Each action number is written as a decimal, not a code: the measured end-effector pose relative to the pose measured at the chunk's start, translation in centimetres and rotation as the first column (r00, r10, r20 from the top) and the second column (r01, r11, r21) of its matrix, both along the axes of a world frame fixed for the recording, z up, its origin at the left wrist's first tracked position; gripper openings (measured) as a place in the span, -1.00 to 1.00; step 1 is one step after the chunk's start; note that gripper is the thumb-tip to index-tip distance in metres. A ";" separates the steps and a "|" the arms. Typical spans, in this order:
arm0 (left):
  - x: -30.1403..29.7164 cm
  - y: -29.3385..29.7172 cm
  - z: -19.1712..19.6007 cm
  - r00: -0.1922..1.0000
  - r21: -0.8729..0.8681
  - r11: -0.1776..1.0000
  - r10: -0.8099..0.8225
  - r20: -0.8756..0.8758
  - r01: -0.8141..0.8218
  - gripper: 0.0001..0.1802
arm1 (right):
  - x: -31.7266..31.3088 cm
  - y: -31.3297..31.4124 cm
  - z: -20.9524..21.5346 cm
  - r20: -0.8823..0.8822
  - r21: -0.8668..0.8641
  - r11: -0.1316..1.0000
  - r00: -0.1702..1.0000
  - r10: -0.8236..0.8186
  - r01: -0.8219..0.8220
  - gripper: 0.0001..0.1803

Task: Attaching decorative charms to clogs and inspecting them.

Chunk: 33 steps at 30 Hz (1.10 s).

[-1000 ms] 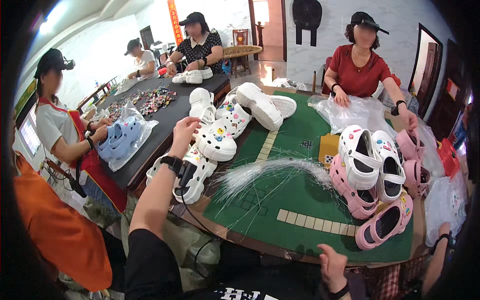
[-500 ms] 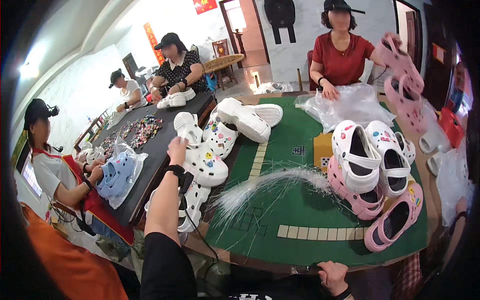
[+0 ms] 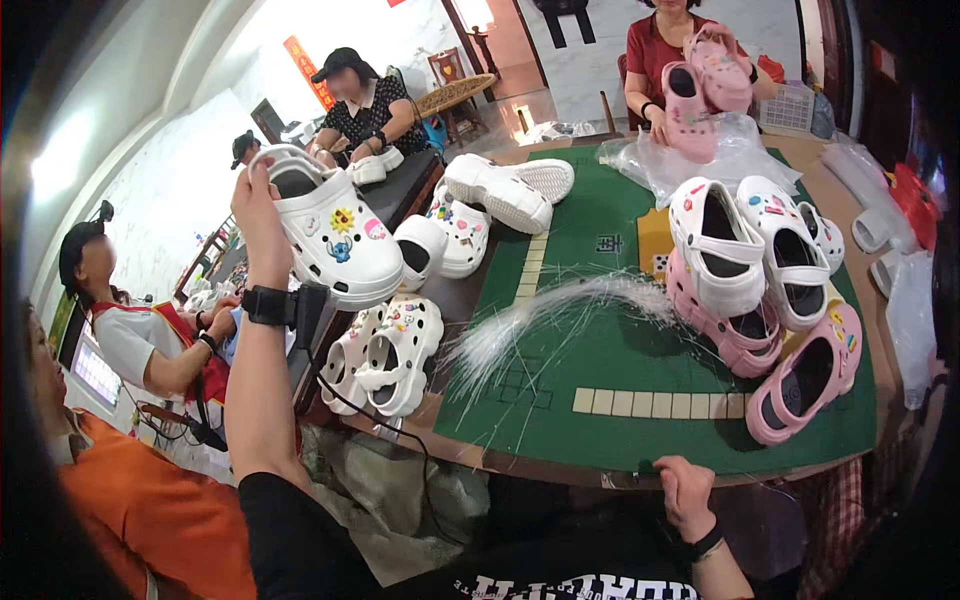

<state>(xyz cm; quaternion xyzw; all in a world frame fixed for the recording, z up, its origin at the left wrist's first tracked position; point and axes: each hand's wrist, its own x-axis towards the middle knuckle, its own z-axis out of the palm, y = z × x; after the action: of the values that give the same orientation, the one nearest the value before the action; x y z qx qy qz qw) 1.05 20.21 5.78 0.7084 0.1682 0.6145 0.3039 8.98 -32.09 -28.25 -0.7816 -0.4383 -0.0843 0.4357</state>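
1. Head view: one white clog [image 3: 335, 245], decorated with a yellow flower charm, a blue figure and a pink-and-white figure on its upper. Location: raised in the left hand, left of the green mat [image 3: 640, 430].
2. Orientation of same: toe to lower right, heel to upper left; long axis on a diagonal between the two, opening uppermost.
3. Left hand [image 3: 260, 215]: closed on the heel end of the clog, fingers bent at the rim; black wrist strap [image 3: 268, 305] below it, carrying a small dark device.
4. Right hand [image 3: 687, 497]: loosely curled, fingers partly bent, nothing visible in its grasp. Position: at the near table edge; whether it touches the edge cannot be told.
5. Charm-decorated clog pair [image 3: 408, 350], white: below the raised clog, side by side, toes to upper right.
6. Upturned clog [image 3: 500, 195], white: at the mat's far left corner, sole showing, beside other white clogs.
7. Bundle of translucent strands [image 3: 565, 300]: fanned across the mat, loose ends to lower left.
8. Strapped white clog [image 3: 712, 235]: on the right-hand pile, resting over pink footwear.
9. Pink clog [image 3: 810, 370]: near side of that pile, tilted, charm-covered toe to upper right, heel to lower left.
10. Co-worker in red [image 3: 655, 60]: across the table, holding two pink clogs above a clear plastic bag [image 3: 645, 165].
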 end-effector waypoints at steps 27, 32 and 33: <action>-8.0 -19.4 -7.8 0.692 0.008 0.879 -0.370 -0.619 0.478 -0.76 | -6.3 7.3 7.2 -0.040 -0.357 0.921 0.987 0.153 -0.157 -0.36; -5.7 -19.3 -6.5 0.643 0.246 0.757 -0.283 -0.711 0.605 -0.71 | -4.9 7.2 8.4 0.040 -0.362 0.915 0.978 0.206 -0.178 -0.40; -5.4 -19.2 -6.5 0.613 0.230 0.731 -0.310 -0.727 0.642 -0.69 | -4.3 6.7 10.6 0.144 -0.471 0.865 0.953 0.268 -0.172 -0.43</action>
<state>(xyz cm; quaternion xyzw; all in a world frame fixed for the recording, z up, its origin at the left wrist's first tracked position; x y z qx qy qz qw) -4.36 1.05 -0.67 0.9433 -0.0940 0.2456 0.2026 4.67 -25.43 -17.68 -0.7933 -0.5747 -0.0092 0.2008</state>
